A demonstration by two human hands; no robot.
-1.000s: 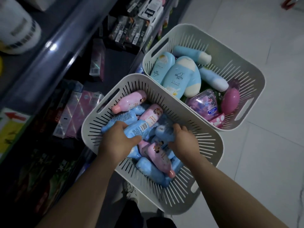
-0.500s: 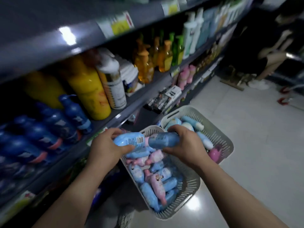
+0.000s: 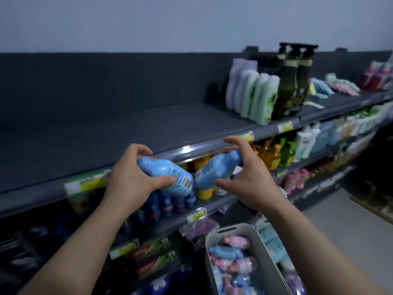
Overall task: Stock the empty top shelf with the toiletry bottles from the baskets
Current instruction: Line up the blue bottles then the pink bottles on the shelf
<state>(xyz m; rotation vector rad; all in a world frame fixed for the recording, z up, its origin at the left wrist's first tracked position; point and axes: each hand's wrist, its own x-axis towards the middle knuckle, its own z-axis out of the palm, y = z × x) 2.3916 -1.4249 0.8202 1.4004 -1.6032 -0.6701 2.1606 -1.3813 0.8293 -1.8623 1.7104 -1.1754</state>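
My left hand grips a light blue bottle lying tilted, its barcode label facing me. My right hand holds a second light blue bottle, cap end pointing up to the right. Both bottles are just in front of the lip of the dark top shelf, whose left and middle stretch is bare. Their bases almost touch. Below at the right, a white slotted basket holds several pink and blue bottles; a second basket behind it holds larger pale blue ones.
Green and lilac bottles and dark pump bottles stand on the top shelf's right part. The shelf under it carries yellow, orange and dark blue bottles. Lower shelves hold boxed goods. Grey floor lies to the right.
Both hands took a blue bottle each from the near basket and lifted them from basket height up to the top shelf's edge. My view swung upward from the baskets to the shelf.
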